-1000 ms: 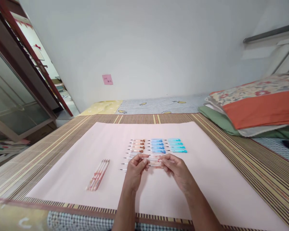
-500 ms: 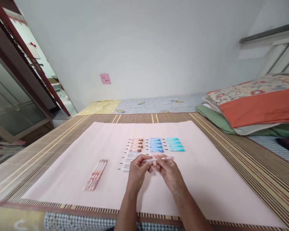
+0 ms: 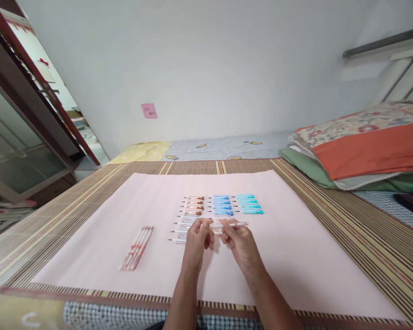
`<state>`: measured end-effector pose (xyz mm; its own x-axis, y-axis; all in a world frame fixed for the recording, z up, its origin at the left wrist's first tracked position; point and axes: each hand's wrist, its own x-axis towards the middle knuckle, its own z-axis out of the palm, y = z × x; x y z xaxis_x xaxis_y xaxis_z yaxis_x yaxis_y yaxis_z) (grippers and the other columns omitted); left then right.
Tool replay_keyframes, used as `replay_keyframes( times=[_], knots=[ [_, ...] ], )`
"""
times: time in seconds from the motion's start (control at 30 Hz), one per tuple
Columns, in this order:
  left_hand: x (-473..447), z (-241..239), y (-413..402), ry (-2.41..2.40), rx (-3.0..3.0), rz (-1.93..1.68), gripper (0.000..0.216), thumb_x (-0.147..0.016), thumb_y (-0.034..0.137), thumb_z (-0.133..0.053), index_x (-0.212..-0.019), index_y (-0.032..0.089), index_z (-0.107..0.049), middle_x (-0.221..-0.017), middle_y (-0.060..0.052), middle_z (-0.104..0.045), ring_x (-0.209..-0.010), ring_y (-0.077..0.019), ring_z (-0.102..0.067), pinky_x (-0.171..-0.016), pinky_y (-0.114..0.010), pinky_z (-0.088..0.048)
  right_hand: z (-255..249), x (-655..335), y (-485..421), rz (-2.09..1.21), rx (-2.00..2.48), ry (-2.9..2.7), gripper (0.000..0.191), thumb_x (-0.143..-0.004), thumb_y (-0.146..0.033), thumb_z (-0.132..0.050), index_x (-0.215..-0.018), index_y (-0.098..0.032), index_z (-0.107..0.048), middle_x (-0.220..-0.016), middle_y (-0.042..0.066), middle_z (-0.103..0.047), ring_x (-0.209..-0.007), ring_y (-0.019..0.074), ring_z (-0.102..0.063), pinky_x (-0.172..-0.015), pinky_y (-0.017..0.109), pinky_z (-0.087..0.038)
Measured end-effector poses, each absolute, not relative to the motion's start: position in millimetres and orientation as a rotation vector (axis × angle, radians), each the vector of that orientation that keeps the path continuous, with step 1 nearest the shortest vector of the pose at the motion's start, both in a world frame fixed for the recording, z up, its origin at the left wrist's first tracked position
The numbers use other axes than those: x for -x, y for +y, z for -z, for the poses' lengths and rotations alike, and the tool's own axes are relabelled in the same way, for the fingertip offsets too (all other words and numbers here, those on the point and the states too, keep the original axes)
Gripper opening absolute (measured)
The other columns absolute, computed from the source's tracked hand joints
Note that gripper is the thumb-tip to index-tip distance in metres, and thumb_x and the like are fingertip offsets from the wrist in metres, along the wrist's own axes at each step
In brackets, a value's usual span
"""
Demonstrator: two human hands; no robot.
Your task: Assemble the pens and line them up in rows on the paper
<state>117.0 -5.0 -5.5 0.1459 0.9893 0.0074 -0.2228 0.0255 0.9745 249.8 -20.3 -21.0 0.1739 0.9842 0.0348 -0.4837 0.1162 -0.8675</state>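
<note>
The right hand (image 3: 237, 238) pinches a pale pen (image 3: 241, 224) above pink paper (image 3: 103, 229), the left hand (image 3: 198, 237) just beside it (its grip is unclear). Beyond lie brown pens (image 3: 198, 208), blue pens (image 3: 224, 213) and teal pens (image 3: 254, 212), in three groups.

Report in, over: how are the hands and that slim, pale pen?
Right hand pinching pen. Left hand beside it, grip unclear. Left hand partly hiding slim whitish pens on flat pale-pink sheet.
</note>
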Motion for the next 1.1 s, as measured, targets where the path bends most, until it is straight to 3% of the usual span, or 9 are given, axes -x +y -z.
replay_keyframes(
  times=[0.1,0.2,0.33,0.4,0.5,0.6,0.73,0.9,1.1],
  knots=[
    [-118,0,-7,0.827,-1.104,-1.206,0.051,-0.071,0.05,-0.084,-0.107,0.019,-0.067,-0.071,0.0,-0.068,-0.056,-0.0128,-0.057,-0.056,-0.025,-0.041,20,-249,-20,-1.273,0.811,-0.696,0.041,-0.067,-0.051,-0.088,-0.063,-0.017,-0.065,-0.057,-0.003,-0.05,-0.055,0.0115,-0.044,-0.057,0.029,-0.039],
    [-119,4,-5,0.889,-1.131,-1.21,0.039,-0.074,0.052,-0.081,-0.078,0.017,-0.066,-0.062,-0.002,-0.066,-0.047,-0.0117,-0.053,-0.05,-0.025,-0.037,22,-249,-19,-1.287,0.799,-0.705,0.041,-0.067,-0.05,-0.088,-0.064,-0.017,-0.065,-0.058,-0.003,-0.05,-0.055,0.0115,-0.044,-0.056,0.029,-0.039],
    [-117,13,-1,1.078,-1.134,-1.167,0.062,-0.087,0.071,-0.053,-0.057,0.017,-0.059,-0.039,-0.001,-0.05,-0.034,-0.011,-0.041,-0.042,-0.026,-0.023,30,-248,-18,-1.312,0.788,-0.687,0.037,-0.067,-0.047,-0.09,-0.076,-0.016,-0.071,-0.064,-0.003,-0.055,-0.056,0.0107,-0.046,-0.057,0.028,-0.04],
    [-116,12,-1,1.029,-1.127,-1.173,0.06,-0.087,0.071,-0.052,-0.071,0.015,-0.067,-0.048,-0.002,-0.057,-0.039,-0.0114,-0.046,-0.043,-0.025,-0.026,32,-248,-17,-1.316,0.777,-0.657,0.037,-0.066,-0.046,-0.09,-0.072,-0.016,-0.07,-0.064,-0.003,-0.055,-0.056,0.0104,-0.046,-0.057,0.028,-0.039],
    [-115,6,-3,0.859,-1.108,-1.192,0.046,-0.077,0.055,-0.077,-0.102,0.017,-0.069,-0.069,-0.001,-0.067,-0.053,-0.0114,-0.055,-0.053,-0.024,-0.039,31,-249,-17,-1.314,0.762,-0.633,0.036,-0.068,-0.046,-0.089,-0.069,-0.016,-0.069,-0.061,-0.003,-0.052,-0.058,0.0107,-0.045,-0.057,0.027,-0.04],
    [-116,4,-4,0.817,-1.081,-1.208,0.038,-0.073,0.046,-0.083,-0.092,0.017,-0.067,-0.069,0.0,-0.067,-0.052,-0.0104,-0.054,-0.053,-0.024,-0.04,29,-249,-17,-1.317,0.76,-0.64,0.036,-0.068,-0.046,-0.089,-0.073,-0.015,-0.071,-0.061,-0.003,-0.051,-0.058,0.0107,-0.045,-0.057,0.027,-0.04],
    [-117,6,-4,0.968,-1.06,-1.209,0.05,-0.082,0.064,-0.067,-0.071,0.016,-0.06,-0.052,0.0,-0.059,-0.038,-0.0075,-0.043,-0.042,-0.023,-0.022,30,-247,-17,-1.333,0.736,-0.645,0.035,-0.069,-0.044,-0.09,-0.075,-0.015,-0.071,-0.066,-0.002,-0.054,-0.059,0.0106,-0.046,-0.057,0.027,-0.04],
    [-116,2,-4,0.872,-1.068,-1.192,0.05,-0.074,0.057,-0.079,-0.1,0.017,-0.066,-0.068,0.0,-0.067,-0.047,-0.0081,-0.051,-0.046,-0.021,-0.03,33,-248,-16,-1.336,0.723,-0.639,0.034,-0.07,-0.044,-0.089,-0.073,-0.015,-0.072,-0.063,-0.003,-0.053,-0.06,0.0108,-0.046,-0.058,0.027,-0.04],
    [-117,9,-1,0.993,-1.08,-1.198,0.05,-0.082,0.062,-0.068,-0.066,0.016,-0.058,-0.05,0.001,-0.058,-0.036,-0.0065,-0.039,-0.042,-0.023,-0.022,31,-249,-16,-1.359,0.731,-0.658,0.034,-0.068,-0.044,-0.091,-0.079,-0.015,-0.075,-0.063,-0.003,-0.054,-0.059,0.0104,-0.047,-0.058,0.026,-0.04]
  ],
)
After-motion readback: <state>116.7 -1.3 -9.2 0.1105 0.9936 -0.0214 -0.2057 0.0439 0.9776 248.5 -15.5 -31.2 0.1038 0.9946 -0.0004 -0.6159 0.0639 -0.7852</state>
